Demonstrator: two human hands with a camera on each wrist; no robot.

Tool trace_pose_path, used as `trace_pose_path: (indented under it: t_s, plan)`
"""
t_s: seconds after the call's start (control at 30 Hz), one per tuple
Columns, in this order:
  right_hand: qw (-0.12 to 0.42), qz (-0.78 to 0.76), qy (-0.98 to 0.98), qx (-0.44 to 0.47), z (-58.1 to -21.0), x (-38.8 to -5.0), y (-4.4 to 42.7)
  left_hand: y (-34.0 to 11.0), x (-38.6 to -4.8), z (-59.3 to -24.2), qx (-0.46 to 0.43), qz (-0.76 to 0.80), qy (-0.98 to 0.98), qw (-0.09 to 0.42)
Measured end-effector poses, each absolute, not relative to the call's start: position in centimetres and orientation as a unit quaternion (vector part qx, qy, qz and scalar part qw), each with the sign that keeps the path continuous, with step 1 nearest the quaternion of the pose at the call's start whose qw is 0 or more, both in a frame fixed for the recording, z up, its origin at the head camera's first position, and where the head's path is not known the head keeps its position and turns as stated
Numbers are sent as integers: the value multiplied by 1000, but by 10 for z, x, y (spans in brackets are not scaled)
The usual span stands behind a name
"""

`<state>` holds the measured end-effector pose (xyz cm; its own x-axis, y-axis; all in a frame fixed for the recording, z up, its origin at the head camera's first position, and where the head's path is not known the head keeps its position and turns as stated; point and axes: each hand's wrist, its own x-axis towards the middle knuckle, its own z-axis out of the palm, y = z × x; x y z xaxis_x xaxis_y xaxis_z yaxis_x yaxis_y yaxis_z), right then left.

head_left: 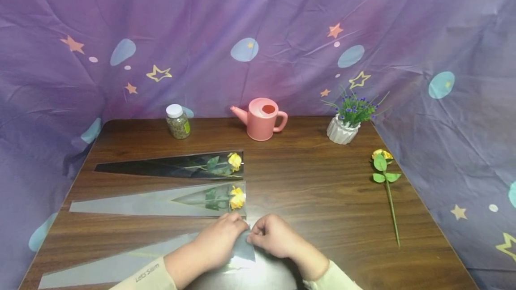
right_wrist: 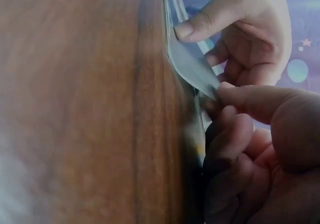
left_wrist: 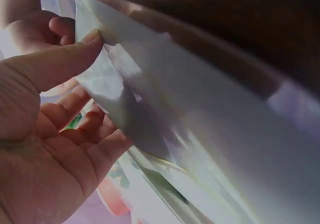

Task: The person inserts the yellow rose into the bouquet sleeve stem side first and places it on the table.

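A long, tapered clear-and-grey plastic flower sleeve (head_left: 101, 265) lies along the front left of the table, its wide end under my hands. My left hand (head_left: 219, 238) holds that wide end, with the thumb on one face of the sleeve (left_wrist: 200, 98) and the fingers on the other, as the left wrist view shows. Close beside it, my right hand (head_left: 276, 236) pinches the sleeve's edge between thumb and curled fingers. In the right wrist view the film (right_wrist: 192, 66) bends between the two hands. No flower is visible inside this sleeve.
Behind lie a grey sleeve (head_left: 121, 202) and a black sleeve (head_left: 137, 167), each with a yellow rose. A loose yellow rose (head_left: 390, 200) lies at right. Along the back stand a jar (head_left: 178, 125), a pink watering can (head_left: 260, 124) and a white potted plant (head_left: 342, 130).
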<state>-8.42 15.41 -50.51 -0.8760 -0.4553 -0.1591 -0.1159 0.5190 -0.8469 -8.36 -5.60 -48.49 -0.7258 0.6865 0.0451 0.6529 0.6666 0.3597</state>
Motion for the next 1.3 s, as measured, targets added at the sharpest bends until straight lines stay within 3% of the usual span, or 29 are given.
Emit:
trace_pose_path:
  t_s: [0.2,0.57,1.07,1.3]
  plan:
    - [199,-533,803,-176,-507,-86,161,-58,-82,-475,357,204,909,68]
    - [180,-611,760,-130,-505,-89,169,-56,-88,-452,274,273,922,-23]
    - [159,-686,701,-110,-503,-95,158,-42,-93,-460,198,296,931,-78]
    - [150,-718,671,-109,-503,-94,150,-36,-95,-457,173,299,936,-69]
